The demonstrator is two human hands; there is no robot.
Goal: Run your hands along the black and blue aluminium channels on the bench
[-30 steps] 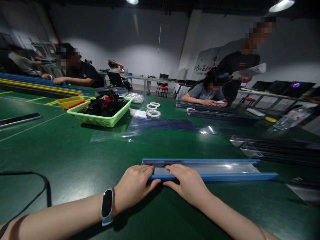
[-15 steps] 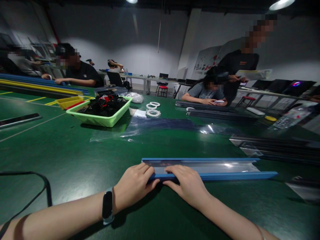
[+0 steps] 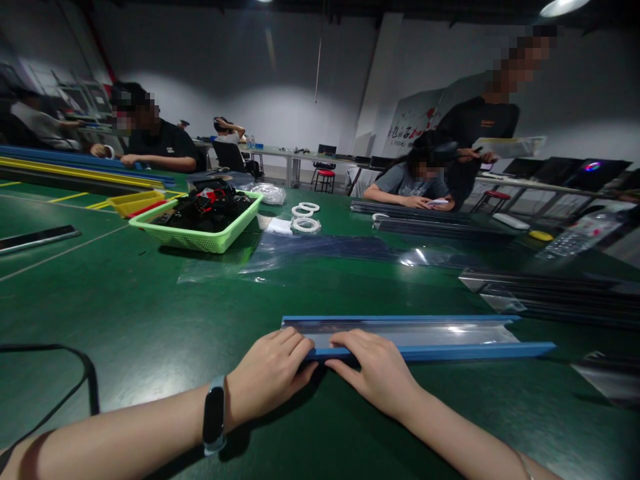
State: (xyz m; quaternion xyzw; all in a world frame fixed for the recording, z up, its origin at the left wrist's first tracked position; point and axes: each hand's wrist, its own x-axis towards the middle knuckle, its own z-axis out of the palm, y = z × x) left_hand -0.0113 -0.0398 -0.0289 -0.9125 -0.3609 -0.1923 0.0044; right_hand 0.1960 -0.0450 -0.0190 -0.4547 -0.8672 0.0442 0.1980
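A long blue channel-shaped profile (image 3: pixel 465 351) lies lengthwise across the green table in front of me, with a shiny, clear-looking lining along its inside. My left hand (image 3: pixel 273 365) grips the near wall at its left end, fingers over the edge and thumb on the outer side. Just to the right, my right hand (image 3: pixel 376 368) pinches the same near wall, fingertips inside the channel and thumb outside below. The fingertips of the left hand are partly hidden behind the wall. A dark wristband (image 3: pixel 214 417) is on my left wrist.
Beyond the profile lies clear plastic film (image 3: pixel 320 250). A green basket (image 3: pixel 220 241) of black parts stands at back left, near white tape rolls (image 3: pixel 305 225). Dark profiles (image 3: pixel 550 287) lie at right, and a black cable (image 3: pixel 93 380) at left. Co-workers sit and stand across the table.
My left hand has shifted very slightly along the near wall, its fingers a little further right. My right hand and the blue profile look almost unmoved.
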